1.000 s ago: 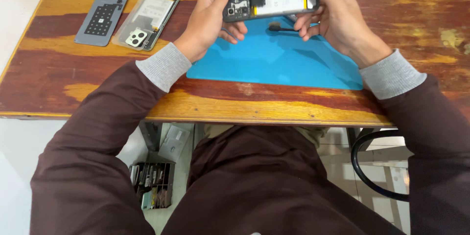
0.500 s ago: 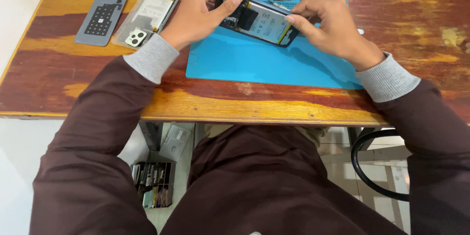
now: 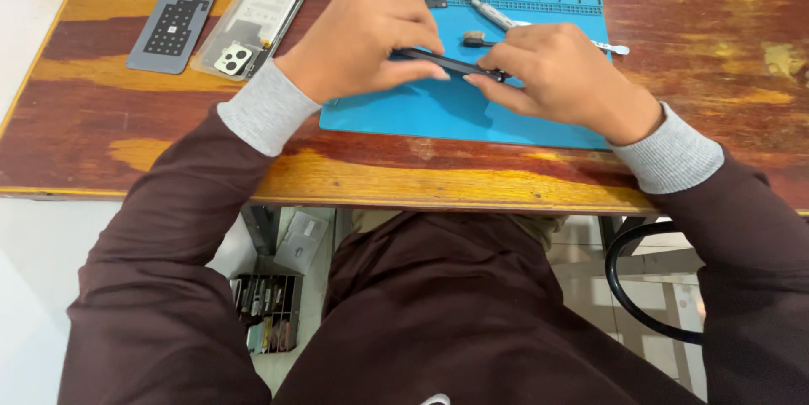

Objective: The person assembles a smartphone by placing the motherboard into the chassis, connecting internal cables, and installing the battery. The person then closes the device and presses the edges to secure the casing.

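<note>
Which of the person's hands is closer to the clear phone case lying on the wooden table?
Left. The left hand sits just right of the clear phone case; the right hand is farther right, over the blue mat.

The desk [image 3: 126, 131] is wood, varnished to a soft sheen, with the red-brown stain worn through to yellow in patches. On it lies a blue mat [image 3: 438, 114] that looks like matt rubber, smooth in the middle and moulded into small trays along its far edge. The phone [image 3: 442, 62] held edge-on between both hands is dark and smooth — plastic or metal, it is hard to tell. The grey back cover [image 3: 174, 21] looks matt plastic; the clear case [image 3: 251, 24] beside it is glossy. Sleeves [image 3: 143, 287] are soft brown cloth with ribbed grey knit cuffs [image 3: 263, 108]. A slim tool [image 3: 506, 19] on the mat has a metallic shine.
</note>
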